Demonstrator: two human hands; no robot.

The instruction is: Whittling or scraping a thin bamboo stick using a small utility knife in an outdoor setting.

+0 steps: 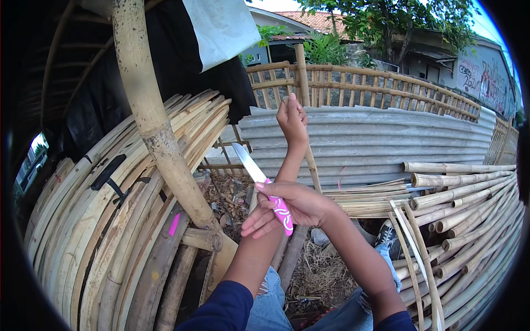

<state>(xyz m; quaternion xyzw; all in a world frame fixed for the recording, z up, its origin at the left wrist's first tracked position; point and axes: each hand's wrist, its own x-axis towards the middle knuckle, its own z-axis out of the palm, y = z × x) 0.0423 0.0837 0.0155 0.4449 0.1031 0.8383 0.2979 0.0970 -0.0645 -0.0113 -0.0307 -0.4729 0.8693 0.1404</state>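
My right hand point(301, 203) holds a knife point(280, 212) with a pink, white-patterned handle, the thumb pressed along it. The bare blade tilts up and to the left. The other fingers of that hand are stretched out, against or just over my left forearm. My left arm reaches forward, passing behind the knife. My left hand point(292, 118) is raised in front of the corrugated sheets, its fingers curled in; whether anything is inside them is hidden.
Split bamboo strips point(110, 220) are stacked at the left, behind a thick bamboo post point(157, 127). Bamboo poles point(464, 220) lie piled at the right. Corrugated sheets point(375, 138) and a bamboo fence point(386, 91) stand ahead. Dry shavings point(320, 276) cover the ground below.
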